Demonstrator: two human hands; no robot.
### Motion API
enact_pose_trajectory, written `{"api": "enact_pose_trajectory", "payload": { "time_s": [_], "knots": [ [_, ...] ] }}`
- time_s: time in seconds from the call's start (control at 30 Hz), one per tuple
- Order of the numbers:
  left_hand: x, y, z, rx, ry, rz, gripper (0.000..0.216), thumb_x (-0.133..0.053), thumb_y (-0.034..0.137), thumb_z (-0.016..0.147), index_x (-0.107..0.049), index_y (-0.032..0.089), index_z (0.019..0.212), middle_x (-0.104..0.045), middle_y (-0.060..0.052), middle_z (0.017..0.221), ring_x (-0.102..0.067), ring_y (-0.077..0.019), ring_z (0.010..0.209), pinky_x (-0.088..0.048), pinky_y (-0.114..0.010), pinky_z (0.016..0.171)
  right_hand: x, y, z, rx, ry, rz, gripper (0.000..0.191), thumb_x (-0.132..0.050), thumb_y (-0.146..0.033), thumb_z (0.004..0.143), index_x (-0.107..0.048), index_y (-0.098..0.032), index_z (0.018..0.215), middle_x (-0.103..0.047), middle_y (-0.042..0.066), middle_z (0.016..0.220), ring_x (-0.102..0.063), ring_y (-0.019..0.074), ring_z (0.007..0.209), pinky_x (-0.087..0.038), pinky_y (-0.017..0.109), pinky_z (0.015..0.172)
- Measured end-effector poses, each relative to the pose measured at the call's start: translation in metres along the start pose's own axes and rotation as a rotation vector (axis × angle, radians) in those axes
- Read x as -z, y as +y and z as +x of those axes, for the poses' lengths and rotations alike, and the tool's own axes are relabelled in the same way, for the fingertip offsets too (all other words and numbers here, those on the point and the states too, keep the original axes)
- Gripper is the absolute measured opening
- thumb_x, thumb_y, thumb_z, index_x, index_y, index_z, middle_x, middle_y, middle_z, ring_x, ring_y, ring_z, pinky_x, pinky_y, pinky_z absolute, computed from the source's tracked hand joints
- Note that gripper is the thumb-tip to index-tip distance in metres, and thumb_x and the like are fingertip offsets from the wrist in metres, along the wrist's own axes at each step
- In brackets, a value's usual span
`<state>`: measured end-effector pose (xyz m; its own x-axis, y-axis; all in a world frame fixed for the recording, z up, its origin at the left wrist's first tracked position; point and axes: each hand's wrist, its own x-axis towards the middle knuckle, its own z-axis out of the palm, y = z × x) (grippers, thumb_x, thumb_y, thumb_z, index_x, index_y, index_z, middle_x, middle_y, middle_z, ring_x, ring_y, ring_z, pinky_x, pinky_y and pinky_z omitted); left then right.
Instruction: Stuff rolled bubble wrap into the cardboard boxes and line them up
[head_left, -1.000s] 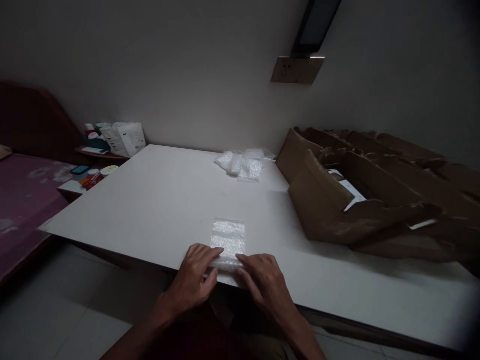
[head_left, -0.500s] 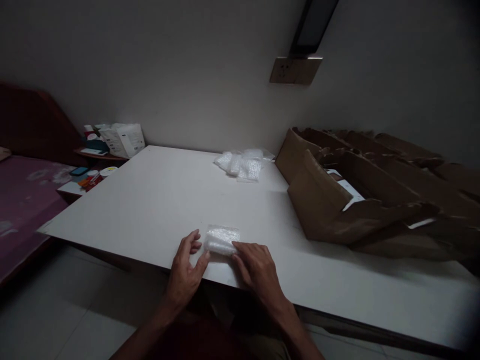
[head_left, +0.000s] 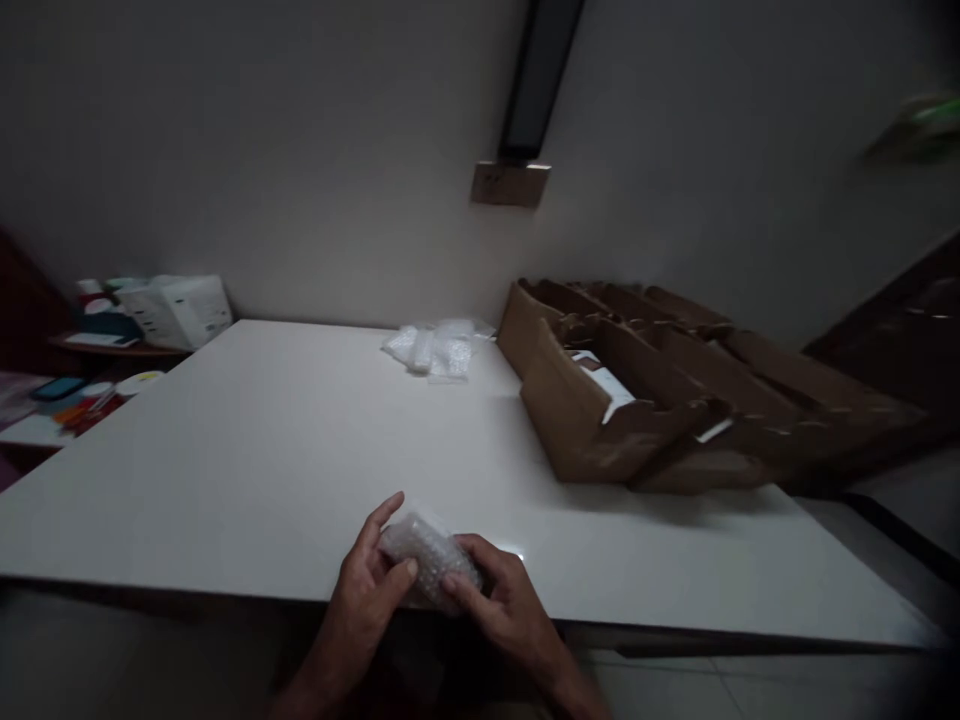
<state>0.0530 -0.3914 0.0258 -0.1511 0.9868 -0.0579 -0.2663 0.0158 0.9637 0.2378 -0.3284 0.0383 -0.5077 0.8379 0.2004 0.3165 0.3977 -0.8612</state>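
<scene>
At the table's (head_left: 262,450) near edge, the left hand (head_left: 360,610) and right hand (head_left: 504,608) cover the ends of the bubble-wrap bundle (head_left: 426,548); its contents cannot be told. Both forearms (head_left: 311,692) are cut off by the bottom edge. Far above the table's right end, a green thing (head_left: 921,118) is blurred beyond telling.

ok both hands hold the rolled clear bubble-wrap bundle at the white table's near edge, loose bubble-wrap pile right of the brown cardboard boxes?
Wrong side: head view shows the loose bubble-wrap pile left of the brown cardboard boxes. The left hand and right hand hold the rolled bundle at the white table's near edge.
</scene>
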Motion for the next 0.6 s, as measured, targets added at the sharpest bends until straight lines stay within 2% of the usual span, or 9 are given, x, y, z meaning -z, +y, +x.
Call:
{"api": "enact_pose_trajectory", "payload": {
  "time_s": [0.1,0.17,0.2,0.27,0.33,0.4,0.47,0.5,0.6],
  "knots": [
    [-0.005,0.004,0.010,-0.144,0.062,0.314,0.059,-0.061,0.039,0.087,-0.043,0.023,0.140,-0.067,-0.011,0.115,-0.067,-0.0241,0.102,-0.055,-0.039,0.089,0.030,0.008,-0.009,-0.104,0.205,0.010,0.029,-0.058,-0.045,0.089,-0.070,-0.019,0.097,-0.071,0.003,0.084,-0.065,0.0187,0.075,-0.052,0.025,0.066],
    [-0.017,0.015,0.019,-0.325,0.068,0.547,0.048,-0.059,0.034,0.089,-0.050,0.027,0.135,-0.065,-0.011,0.123,-0.065,-0.0246,0.106,-0.055,-0.041,0.091,0.052,0.018,-0.019,-0.158,0.357,0.025,0.034,-0.060,-0.049,0.087,-0.070,-0.019,0.096,-0.071,0.003,0.082,-0.065,0.0188,0.073,-0.052,0.024,0.064],
    [-0.027,0.024,0.025,-0.442,0.030,0.646,0.044,-0.058,0.030,0.090,-0.052,0.028,0.133,-0.064,-0.011,0.125,-0.064,-0.0252,0.108,-0.055,-0.043,0.091,0.062,0.024,-0.025,-0.180,0.411,0.029,0.035,-0.061,-0.051,0.086,-0.071,-0.018,0.095,-0.071,0.003,0.081,-0.065,0.0189,0.073,-0.052,0.024,0.063],
    [-0.057,0.043,0.039,-0.717,-0.089,0.788,0.042,-0.056,0.021,0.089,-0.054,0.028,0.131,-0.062,-0.011,0.129,-0.059,-0.0272,0.118,-0.053,-0.046,0.096,0.077,0.035,-0.038,-0.216,0.477,0.031,0.037,-0.063,-0.053,0.083,-0.072,-0.018,0.092,-0.072,0.003,0.080,-0.066,0.0195,0.072,-0.052,0.024,0.063],
    [-0.096,0.062,0.059,-0.957,-0.172,0.873,0.047,-0.055,0.015,0.088,-0.051,0.025,0.133,-0.058,-0.012,0.134,-0.049,-0.0293,0.131,-0.046,-0.051,0.106,0.084,0.043,-0.051,-0.243,0.507,0.036,0.039,-0.064,-0.055,0.081,-0.073,-0.019,0.091,-0.072,0.003,0.079,-0.066,0.0201,0.071,-0.053,0.024,0.063],
    [-0.138,0.077,0.085,-1.092,-0.238,0.963,0.050,-0.053,0.013,0.087,-0.048,0.021,0.136,-0.051,-0.013,0.143,-0.037,-0.0301,0.141,-0.038,-0.053,0.112,0.088,0.049,-0.064,-0.254,0.552,0.046,0.041,-0.065,-0.057,0.080,-0.074,-0.019,0.091,-0.073,0.004,0.078,-0.067,0.0206,0.070,-0.054,0.024,0.062],
    [-0.176,0.088,0.114,-1.155,-0.292,1.047,0.055,-0.054,0.009,0.083,-0.047,0.017,0.137,-0.048,-0.014,0.146,-0.031,-0.0307,0.145,-0.033,-0.053,0.115,0.091,0.052,-0.076,-0.267,0.605,0.049,0.042,-0.065,-0.058,0.079,-0.075,-0.019,0.091,-0.074,0.004,0.079,-0.068,0.0211,0.070,-0.055,0.024,0.063],
    [-0.192,0.092,0.128,-1.143,-0.310,1.096,0.056,-0.055,0.008,0.080,-0.049,0.016,0.135,-0.051,-0.015,0.143,-0.032,-0.0311,0.144,-0.032,-0.053,0.115,0.093,0.054,-0.081,-0.274,0.626,0.048,0.042,-0.066,-0.058,0.079,-0.075,-0.019,0.091,-0.074,0.004,0.080,-0.068,0.0212,0.070,-0.055,0.024,0.063],
    [-0.223,0.099,0.162,-1.000,-0.375,1.240,0.042,-0.057,0.006,0.075,-0.061,0.014,0.116,-0.068,-0.014,0.116,-0.054,-0.0299,0.123,-0.035,-0.050,0.111,0.102,0.055,-0.095,-0.296,0.679,0.046,0.041,-0.068,-0.058,0.076,-0.076,-0.020,0.089,-0.075,0.003,0.079,-0.069,0.0206,0.069,-0.055,0.022,0.061]
  ]
}}
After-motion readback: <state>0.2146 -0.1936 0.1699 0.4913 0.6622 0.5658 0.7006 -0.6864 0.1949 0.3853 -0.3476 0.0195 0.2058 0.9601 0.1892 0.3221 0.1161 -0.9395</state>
